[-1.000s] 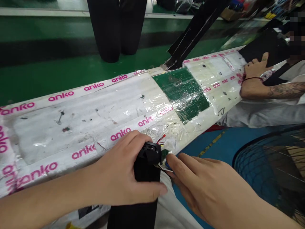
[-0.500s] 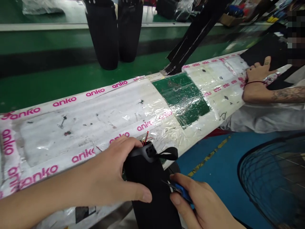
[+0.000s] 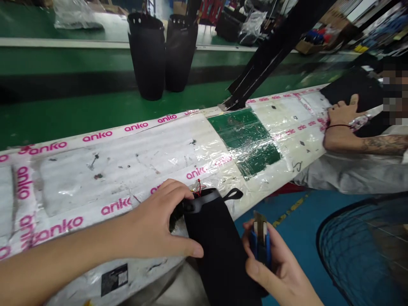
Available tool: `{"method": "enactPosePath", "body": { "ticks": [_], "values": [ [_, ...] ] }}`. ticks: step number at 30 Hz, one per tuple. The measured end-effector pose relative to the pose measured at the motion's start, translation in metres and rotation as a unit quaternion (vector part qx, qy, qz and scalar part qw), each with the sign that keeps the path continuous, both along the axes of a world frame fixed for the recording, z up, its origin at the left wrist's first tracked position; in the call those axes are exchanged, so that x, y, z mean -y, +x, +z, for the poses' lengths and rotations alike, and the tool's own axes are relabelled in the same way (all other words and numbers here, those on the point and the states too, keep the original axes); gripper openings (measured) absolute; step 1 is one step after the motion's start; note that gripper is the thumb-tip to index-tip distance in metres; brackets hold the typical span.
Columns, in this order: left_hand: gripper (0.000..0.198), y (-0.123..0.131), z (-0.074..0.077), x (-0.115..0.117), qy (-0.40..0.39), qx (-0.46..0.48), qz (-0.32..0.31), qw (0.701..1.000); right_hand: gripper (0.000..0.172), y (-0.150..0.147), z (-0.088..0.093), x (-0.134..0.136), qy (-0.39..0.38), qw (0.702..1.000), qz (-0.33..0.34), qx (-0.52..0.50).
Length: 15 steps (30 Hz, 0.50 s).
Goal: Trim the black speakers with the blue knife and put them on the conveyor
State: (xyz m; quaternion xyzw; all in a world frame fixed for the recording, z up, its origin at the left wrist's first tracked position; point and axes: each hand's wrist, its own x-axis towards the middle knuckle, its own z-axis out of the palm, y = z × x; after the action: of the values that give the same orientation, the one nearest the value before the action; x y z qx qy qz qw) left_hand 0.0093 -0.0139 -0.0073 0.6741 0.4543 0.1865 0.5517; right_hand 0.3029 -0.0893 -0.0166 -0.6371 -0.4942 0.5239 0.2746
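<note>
A black fabric-covered cylinder (image 3: 219, 246), which looks like a portable speaker body, lies tilted at the bench edge. Red wires (image 3: 199, 185) stick out of its open top end, and a black strap loop (image 3: 233, 194) hangs off the side. My left hand (image 3: 168, 225) grips the cylinder near its top, thumb on the front and fingers behind the rim. My right hand (image 3: 274, 263) is closed around a blue utility knife (image 3: 261, 244), its blade pointing up, beside the cylinder's right side. Whether those right fingers also touch the fabric, I cannot tell.
The bench (image 3: 153, 148) is covered in taped white sheeting. Two black cylinders (image 3: 147, 59) stand on the green surface behind, near a slanted black post (image 3: 274, 51). A co-worker's hand (image 3: 344, 114) rests on dark material at right. A netted basket (image 3: 360, 238) stands lower right.
The cylinder has turned in my left hand, its strap now farther round to the right. My right hand has moved right, and the knife blade now points upward, away from the fabric.
</note>
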Motion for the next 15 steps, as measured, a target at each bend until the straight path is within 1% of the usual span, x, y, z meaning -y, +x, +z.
{"method": "enactPosePath", "body": {
  "ticks": [2,5,7,9,12,14,15],
  "values": [
    [0.064,0.0,-0.005,-0.002,0.018,0.016,-0.01,1.0,0.043,0.005,-0.002,-0.003,0.015,1.0,-0.011,0.002],
    [0.063,0.004,-0.01,-0.001,0.037,0.069,0.006,0.997,0.04,0.006,-0.004,-0.007,0.021,0.999,0.015,-0.021],
    [0.062,0.004,-0.011,0.002,0.029,0.107,0.018,0.994,0.04,0.0,-0.006,-0.009,0.019,0.998,0.036,-0.044],
    [0.059,0.001,-0.008,0.005,0.009,0.156,0.011,0.988,0.042,-0.009,-0.008,-0.01,0.013,0.995,0.061,-0.074],
    [0.051,-0.008,0.0,0.006,-0.06,0.229,0.005,0.972,0.045,-0.028,-0.006,-0.01,-0.013,0.986,0.104,-0.131],
    [0.046,-0.015,0.007,0.003,-0.087,0.22,0.01,0.971,0.043,-0.038,0.002,-0.011,-0.04,0.974,0.154,-0.164],
    [0.046,-0.019,0.009,0.001,-0.075,0.189,0.006,0.979,0.039,-0.042,0.007,-0.012,-0.046,0.965,0.196,-0.165]
  ]
}}
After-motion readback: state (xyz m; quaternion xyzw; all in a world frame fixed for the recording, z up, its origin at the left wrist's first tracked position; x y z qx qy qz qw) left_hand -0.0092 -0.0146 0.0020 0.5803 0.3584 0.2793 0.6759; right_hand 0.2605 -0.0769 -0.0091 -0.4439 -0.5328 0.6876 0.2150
